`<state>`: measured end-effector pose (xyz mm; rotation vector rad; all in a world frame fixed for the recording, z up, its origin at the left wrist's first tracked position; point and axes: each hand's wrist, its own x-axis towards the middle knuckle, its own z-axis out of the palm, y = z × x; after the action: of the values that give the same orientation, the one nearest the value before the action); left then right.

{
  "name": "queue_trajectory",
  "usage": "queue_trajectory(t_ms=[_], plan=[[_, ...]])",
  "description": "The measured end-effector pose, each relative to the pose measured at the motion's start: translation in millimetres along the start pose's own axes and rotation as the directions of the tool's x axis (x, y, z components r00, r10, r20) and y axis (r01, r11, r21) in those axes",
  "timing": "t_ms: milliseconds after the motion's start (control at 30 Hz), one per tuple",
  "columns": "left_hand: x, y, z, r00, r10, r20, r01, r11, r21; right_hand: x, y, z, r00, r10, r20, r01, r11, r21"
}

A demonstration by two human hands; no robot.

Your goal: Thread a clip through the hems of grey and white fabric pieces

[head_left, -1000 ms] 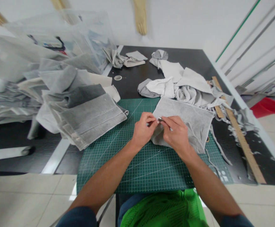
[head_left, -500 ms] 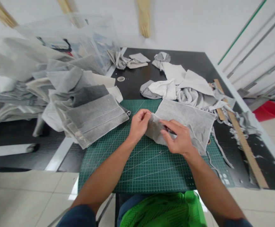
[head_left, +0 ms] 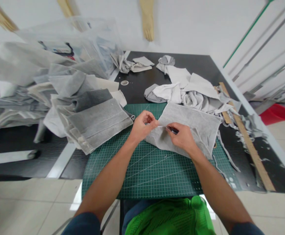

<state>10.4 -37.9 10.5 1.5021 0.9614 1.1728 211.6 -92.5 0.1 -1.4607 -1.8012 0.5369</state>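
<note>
A folded piece of grey cloth (head_left: 190,114) lies on the green cutting mat (head_left: 142,176) under both hands. The fingers of my left hand (head_left: 144,125) are pinched on the cloth's near left part, where a thin pale edge or strip runs tight toward my right hand (head_left: 181,135). That right hand is closed around a small dark-handled tool (head_left: 174,130), its tip by the pale edge. Fingers cover most of the tool, so I cannot tell its exact kind.
Stacked grey cloth pieces (head_left: 100,122) lie left of the mat, before a clear plastic box (head_left: 100,42). Crumpled pale cloths (head_left: 198,88) sit behind the mat. A wooden ruler (head_left: 252,147) with scraps lies right. A tape roll (head_left: 124,83) rests farther back.
My right hand has turned and its fingers have closed in around the small tool. My left hand has shifted slightly left, with the cloth's edge drawn out straighter between the hands.
</note>
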Motion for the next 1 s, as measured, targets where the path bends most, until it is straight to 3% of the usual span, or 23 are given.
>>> queue_trajectory(t_ms=[133, 267, 367, 500, 567, 600, 667, 700, 767, 900, 1000], plan=[[-1.2, 1.9, -5.8, 0.962, -0.07, 0.264, -0.011, 0.956, 0.293, 1.6, 2.0, 4.3, 0.999, -0.032, 0.003, 0.032, 0.999, 0.011], [3.6, -2.1, -18.8, 0.877, -0.152, 0.456, 0.039, 0.968, 0.248, 1.6, 8.4, 8.5, 0.98, -0.071, 0.188, 0.08, 0.996, -0.041], [8.1, -3.9, -37.0, 0.82, -0.188, 0.54, 0.08, 0.973, 0.218, 1.7, 16.6, 7.0, 0.951, 0.03, 0.309, 0.033, 0.98, -0.197], [13.3, -8.5, -62.7, 0.811, -0.186, 0.555, 0.103, 0.979, 0.177, 2.2, 24.5, 2.3, 0.926, 0.157, 0.343, -0.022, 0.93, -0.367], [17.3, -15.6, -70.7, 0.831, -0.204, 0.517, 0.112, 0.973, 0.204, 1.9, 25.8, 1.5, 0.919, 0.193, 0.344, -0.04, 0.914, -0.404], [19.8, -20.3, -72.5, 0.866, -0.211, 0.453, 0.111, 0.965, 0.238, 1.7, 25.8, 1.6, 0.916, 0.208, 0.343, -0.05, 0.907, -0.418], [24.7, -29.5, -71.3, 0.968, -0.173, 0.18, 0.105, 0.936, 0.335, 1.5, 25.1, 2.3, 0.915, 0.238, 0.327, -0.078, 0.897, -0.435], [26.7, -33.1, -68.3, 0.991, -0.129, 0.047, 0.099, 0.908, 0.407, 1.6, 24.4, 2.8, 0.919, 0.249, 0.306, -0.097, 0.895, -0.436], [28.4, -36.3, -58.3, 0.998, -0.058, -0.026, 0.063, 0.838, 0.542, 2.3, 22.6, 3.7, 0.943, 0.234, 0.238, -0.121, 0.904, -0.409], [22.9, -30.7, -32.7, 0.981, -0.033, 0.191, -0.078, 0.833, 0.547, 4.0, 18.1, 6.8, 0.987, 0.052, 0.154, -0.011, 0.967, -0.256], [16.5, -25.7, -20.5, 0.905, -0.01, 0.426, -0.228, 0.833, 0.505, 3.5, 15.5, 10.9, 0.966, 0.001, 0.257, 0.054, 0.977, -0.207]])
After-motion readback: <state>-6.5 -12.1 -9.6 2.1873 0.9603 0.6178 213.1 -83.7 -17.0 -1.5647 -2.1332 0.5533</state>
